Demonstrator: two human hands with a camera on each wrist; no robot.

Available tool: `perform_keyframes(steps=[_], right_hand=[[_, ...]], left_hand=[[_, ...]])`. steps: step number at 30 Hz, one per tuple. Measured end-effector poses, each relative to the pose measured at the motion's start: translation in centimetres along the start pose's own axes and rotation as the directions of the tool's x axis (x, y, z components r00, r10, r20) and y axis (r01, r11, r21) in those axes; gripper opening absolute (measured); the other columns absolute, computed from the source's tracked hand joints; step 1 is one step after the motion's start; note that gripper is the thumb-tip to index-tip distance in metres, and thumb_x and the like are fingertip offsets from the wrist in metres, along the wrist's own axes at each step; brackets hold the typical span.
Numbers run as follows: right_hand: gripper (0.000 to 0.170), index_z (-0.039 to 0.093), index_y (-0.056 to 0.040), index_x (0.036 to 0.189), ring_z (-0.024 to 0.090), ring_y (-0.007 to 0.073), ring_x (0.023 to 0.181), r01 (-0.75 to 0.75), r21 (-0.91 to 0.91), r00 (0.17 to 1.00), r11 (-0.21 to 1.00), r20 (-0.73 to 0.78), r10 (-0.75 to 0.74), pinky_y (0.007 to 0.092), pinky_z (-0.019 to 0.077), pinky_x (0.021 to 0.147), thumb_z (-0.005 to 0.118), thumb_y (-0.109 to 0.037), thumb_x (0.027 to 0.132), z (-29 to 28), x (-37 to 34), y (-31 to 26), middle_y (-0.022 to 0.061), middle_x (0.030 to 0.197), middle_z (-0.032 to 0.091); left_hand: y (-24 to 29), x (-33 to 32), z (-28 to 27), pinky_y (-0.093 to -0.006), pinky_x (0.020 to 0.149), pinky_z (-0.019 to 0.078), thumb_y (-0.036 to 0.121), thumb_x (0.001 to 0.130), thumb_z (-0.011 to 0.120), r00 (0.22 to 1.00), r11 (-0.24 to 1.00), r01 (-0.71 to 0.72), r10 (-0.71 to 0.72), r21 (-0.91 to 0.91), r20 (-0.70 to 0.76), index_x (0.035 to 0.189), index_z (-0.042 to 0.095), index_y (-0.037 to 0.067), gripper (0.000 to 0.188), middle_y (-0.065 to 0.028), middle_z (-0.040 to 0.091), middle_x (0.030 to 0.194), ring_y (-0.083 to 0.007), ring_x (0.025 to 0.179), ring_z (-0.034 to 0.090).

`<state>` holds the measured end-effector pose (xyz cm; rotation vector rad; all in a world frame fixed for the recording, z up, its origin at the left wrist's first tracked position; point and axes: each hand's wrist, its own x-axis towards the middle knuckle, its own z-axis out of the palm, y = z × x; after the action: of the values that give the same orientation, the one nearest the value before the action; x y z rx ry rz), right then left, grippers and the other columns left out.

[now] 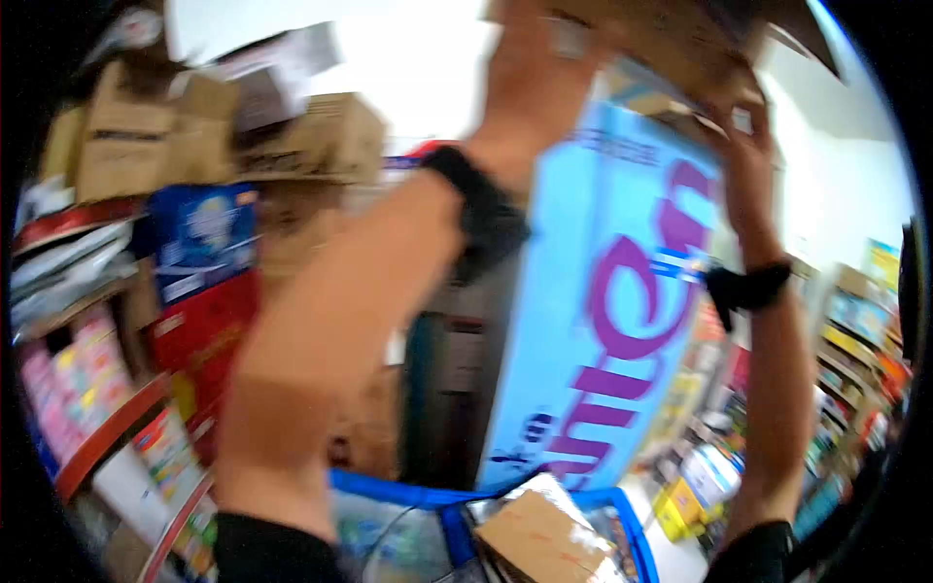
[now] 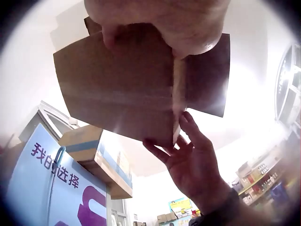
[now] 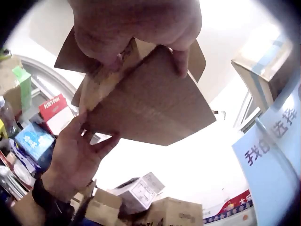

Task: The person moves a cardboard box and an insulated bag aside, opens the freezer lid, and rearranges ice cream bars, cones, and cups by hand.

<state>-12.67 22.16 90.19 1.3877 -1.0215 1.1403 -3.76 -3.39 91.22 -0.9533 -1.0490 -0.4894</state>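
Up high, an open cardboard box (image 1: pixel 671 44) with its flaps spread is held between both hands. My left hand (image 1: pixel 539 83) grips its left side, and the right wrist view shows that hand (image 3: pixel 75 157) with thumb and fingers at the cardboard's edge. On the other side my right hand (image 1: pixel 748 160) holds an edge of the box; in the left wrist view the fingers of this hand (image 2: pixel 193 165) pinch a lower edge of the brown cardboard (image 2: pixel 117 89). The box's inside is hidden.
Right behind the hands stands a tall light-blue cabinet (image 1: pixel 569 291) with purple lettering. Another taped carton (image 2: pixel 96 150) rests on top of it. Stacked cartons (image 1: pixel 311 136) fill the left side. Below is a blue-rimmed bin (image 1: pixel 632 525) with a flattened cardboard piece (image 1: pixel 544 539).
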Motion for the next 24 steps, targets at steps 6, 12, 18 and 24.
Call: perform_keyframes(steps=[6,12,18,24], right_hand=[[0.059,0.034,-0.006,0.155,0.056,0.0319,0.136,-0.054,0.229,0.968,0.972,-0.228,0.108,0.0472,0.0529,0.111,0.059,-0.028,0.107,1.3,-3.2,3.1,0.0183,0.15,0.05],[0.059,0.042,-0.0086,0.15,0.056,0.0259,0.134,-0.055,0.46,0.955,0.886,-0.235,0.181,0.0437,0.0484,0.114,0.063,-0.038,0.105,4.9,-6.5,6.5,0.0121,0.148,0.052],[0.059,0.038,-0.0076,0.153,0.055,0.0242,0.132,-0.032,0.628,0.869,0.778,-0.367,0.332,0.0409,0.0529,0.106,0.065,-0.029,0.105,12.9,-9.5,0.4,0.0114,0.15,0.051],[0.063,0.033,-0.0089,0.154,0.052,0.0247,0.135,-0.074,0.685,0.803,0.725,-0.39,0.451,0.0402,0.0529,0.106,0.062,-0.035,0.106,18.4,-12.7,-3.0,0.0108,0.149,0.045]], left_hand=[[2.9,-1.0,-1.3,-0.0477,0.116,0.0388,0.031,0.099,0.068,0.998,0.985,-0.056,0.051,0.165,0.032,0.155,0.027,-0.007,0.079,-0.0309,0.042,0.149,-0.0431,0.141,0.044],[5.7,-2.1,-3.8,-0.0511,0.118,0.0374,0.045,0.091,0.078,0.979,0.967,0.077,-0.12,0.245,0.163,0.157,0.021,-0.004,0.1,-0.0246,0.033,0.156,-0.0445,0.147,0.033],[4.3,-4.3,-6.5,-0.0458,0.111,0.0438,0.034,0.081,0.089,0.987,0.932,-0.091,0.038,0.35,0.155,0.156,0.024,-0.002,0.105,-0.0244,0.043,0.145,-0.0353,0.135,0.047],[8.3,-4.3,-11.5,-0.042,0.11,0.0461,0.037,0.087,0.086,0.96,0.877,-0.102,-0.037,0.469,0.276,0.157,0.021,-0.005,0.104,-0.0227,0.049,0.143,-0.0301,0.131,0.055]])
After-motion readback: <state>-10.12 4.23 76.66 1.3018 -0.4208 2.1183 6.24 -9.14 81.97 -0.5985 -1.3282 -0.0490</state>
